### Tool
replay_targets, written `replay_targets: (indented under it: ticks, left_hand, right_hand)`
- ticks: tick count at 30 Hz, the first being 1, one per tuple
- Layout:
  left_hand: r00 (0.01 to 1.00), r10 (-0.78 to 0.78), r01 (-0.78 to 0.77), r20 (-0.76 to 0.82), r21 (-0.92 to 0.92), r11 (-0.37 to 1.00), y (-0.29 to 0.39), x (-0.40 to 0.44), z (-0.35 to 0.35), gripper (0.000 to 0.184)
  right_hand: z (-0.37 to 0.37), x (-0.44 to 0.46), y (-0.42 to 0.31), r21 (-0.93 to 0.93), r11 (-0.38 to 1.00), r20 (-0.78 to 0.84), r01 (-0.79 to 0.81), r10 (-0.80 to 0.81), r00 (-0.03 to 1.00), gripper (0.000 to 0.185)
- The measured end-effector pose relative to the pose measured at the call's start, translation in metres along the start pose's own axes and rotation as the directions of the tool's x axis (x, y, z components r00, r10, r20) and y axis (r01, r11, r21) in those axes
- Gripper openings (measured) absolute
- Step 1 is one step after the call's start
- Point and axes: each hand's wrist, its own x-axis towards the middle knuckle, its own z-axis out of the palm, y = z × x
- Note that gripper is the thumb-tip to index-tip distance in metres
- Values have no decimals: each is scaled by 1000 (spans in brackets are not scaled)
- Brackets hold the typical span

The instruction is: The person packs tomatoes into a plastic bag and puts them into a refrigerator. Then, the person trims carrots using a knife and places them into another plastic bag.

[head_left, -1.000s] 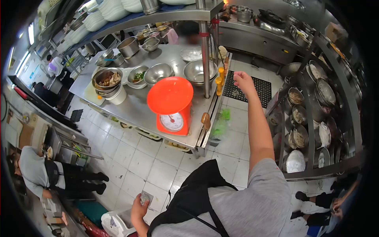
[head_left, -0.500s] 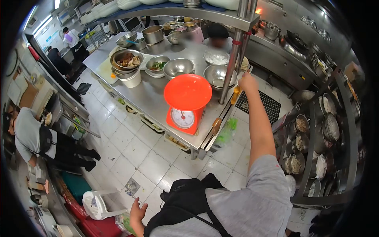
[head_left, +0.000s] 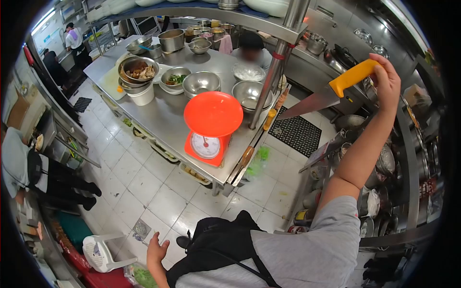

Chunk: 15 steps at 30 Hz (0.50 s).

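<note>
Beside the steel bench (head_left: 165,115), the right hand (head_left: 388,84) is clamped on a yellow-handled knife (head_left: 336,88), apparently fully clear of the edge rack (head_left: 258,138); its blade touches no food. The left hand (head_left: 156,249) is empty, fingers apart.

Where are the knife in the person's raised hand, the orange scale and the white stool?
Knife (head_left: 341,84), head view: on its yellow handle, near the blade.
Orange scale (head_left: 212,124), head view: on its round pan.
White stool (head_left: 97,252), head view: on its seat.
</note>
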Motion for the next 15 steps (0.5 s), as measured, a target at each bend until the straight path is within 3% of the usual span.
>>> replay_targets:
  ticks: [2,5,6,7,8,10,11,14,15]
  left_hand:
    - [998,52,-52,-19,-5,999,7,1,1,58]
    - [995,100,-102,-26,-74,992,17,-1,-1,54]
    - [976,192,-206,-106,-146,968,23,-4,-2,45]
    - [977,200,-212,-75,-240,947,32,-5,-5,35]
    - [980,190,-201,-66,-342,918,46,-12,-13,29]
    - [951,306,-271,-28,-547,792,58,-16,-9,29]
    - [952,304,-178,22,-769,614,69,-22,-7,30]
    - [926,376,-160,-35,-938,308,83,-39,-12,46]
    - [941,339,-93,-4,-964,249,79,-42,-14,54]
  right_hand:
    - [-14,4,2,46,998,-44,38,-36,998,26]
    - [-10,1,3,327,943,22,58,-69,997,28]
    - [-3,-3,1,361,932,-12,13,-9,1000,30]
    - [7,-8,10,441,897,-35,26,-12,999,30]
    - [14,-14,23,509,858,36,76,-109,993,28]
    - [54,-28,21,596,766,166,238,-408,898,29]
    - [79,-33,18,673,696,220,250,-511,831,31]
    - [172,-52,-1,808,543,278,231,-695,663,33]
    - [209,-58,-32,883,438,323,171,-830,455,32]
